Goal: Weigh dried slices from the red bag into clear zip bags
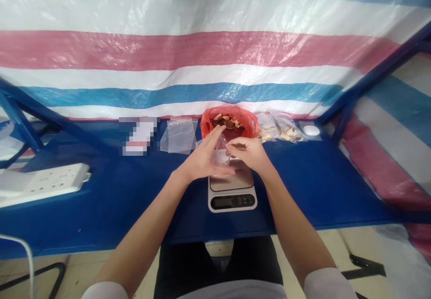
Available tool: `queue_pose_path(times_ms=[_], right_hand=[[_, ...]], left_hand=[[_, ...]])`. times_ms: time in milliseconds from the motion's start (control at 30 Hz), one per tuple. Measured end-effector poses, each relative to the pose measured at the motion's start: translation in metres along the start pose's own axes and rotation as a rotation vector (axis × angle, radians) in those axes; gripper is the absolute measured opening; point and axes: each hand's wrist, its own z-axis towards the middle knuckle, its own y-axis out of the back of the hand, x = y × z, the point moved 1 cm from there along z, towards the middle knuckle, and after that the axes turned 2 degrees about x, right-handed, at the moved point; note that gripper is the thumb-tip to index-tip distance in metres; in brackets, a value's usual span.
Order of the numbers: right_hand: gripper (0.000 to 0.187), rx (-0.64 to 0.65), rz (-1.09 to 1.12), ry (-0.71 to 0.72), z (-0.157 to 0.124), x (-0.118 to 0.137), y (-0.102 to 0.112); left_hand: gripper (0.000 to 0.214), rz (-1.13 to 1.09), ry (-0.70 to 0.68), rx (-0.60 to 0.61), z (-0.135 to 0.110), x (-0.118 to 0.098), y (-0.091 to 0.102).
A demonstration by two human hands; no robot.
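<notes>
A small clear plastic bag (pixel 221 157) is between my hands, above the kitchen scale (pixel 232 202). My left hand (pixel 204 155) is curved around its left side, thumb and fingers wide apart, with the bag in their span. My right hand (pixel 249 153) pinches at the bag's upper right edge, fingers closed. Small brownish pieces show by the right fingers, partly hidden. Just beyond my hands stands a red plastic bag (pixel 249 126), its mouth wide, holding many flat brown pieces (pixel 229 121). My hands cover part of the scale's metal plate (pixel 232 182).
Flat clear bags (pixel 180 135) lie left of the red bag, with a blurred-out item (pixel 138 137) farther left. Filled clear bags (pixel 289 130) and a white oval object (pixel 311 130) lie to the right. A white power strip (pixel 57 180) rests on the blue table (pixel 128 209).
</notes>
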Motion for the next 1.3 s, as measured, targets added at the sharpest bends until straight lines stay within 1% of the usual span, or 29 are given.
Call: queue_pose_path(times_ms=[67,133,233,333,433,533,633,700,800,867,967,1100,1300], right_hand=[[0.017,0.012,0.019,-0.018,0.000,0.000,0.001],[0.017,0.003,0.022,-0.033,0.000,-0.001,0.002],[0.017,-0.030,0.001,-0.039,0.000,-0.004,0.003],[0.015,-0.075,-0.051,-0.022,0.001,-0.007,0.001],[0.018,-0.117,-0.096,0.007,0.003,-0.008,0.003],[0.023,-0.191,-0.148,0.052,0.003,-0.003,0.007],[0.024,-0.249,-0.251,0.133,0.002,0.011,0.010],[0.021,-0.203,-0.321,0.208,0.002,0.022,0.008],[0.020,-0.013,-0.427,0.301,0.005,0.034,0.001],[0.020,0.111,-0.522,0.333,0.008,0.038,-0.003],[0.020,0.223,-0.604,0.343,0.013,0.038,-0.005],[0.019,0.306,-0.628,0.360,0.017,0.038,-0.004],[0.021,0.337,-0.629,0.357,0.021,0.036,-0.004]], left_hand=[[0.121,-0.006,0.005,-0.012,0.001,0.003,-0.004],[0.116,0.009,0.010,-0.058,0.000,0.005,-0.008],[0.096,0.048,0.016,-0.132,-0.001,0.006,-0.013],[0.072,0.071,0.029,-0.230,-0.002,0.005,-0.012],[0.057,0.090,0.043,-0.314,-0.002,0.004,-0.011],[0.054,0.114,0.079,-0.340,-0.003,0.004,-0.013],[0.059,0.133,0.140,-0.334,-0.002,0.005,-0.019],[0.065,0.149,0.169,-0.329,-0.001,0.006,-0.023],[0.073,0.161,0.182,-0.306,-0.001,0.008,-0.028],[0.076,0.154,0.180,-0.291,-0.002,0.010,-0.029],[0.078,0.140,0.195,-0.274,-0.004,0.012,-0.029],[0.079,0.124,0.238,-0.251,-0.006,0.013,-0.029],[0.078,0.072,0.264,-0.260,-0.006,0.013,-0.029]])
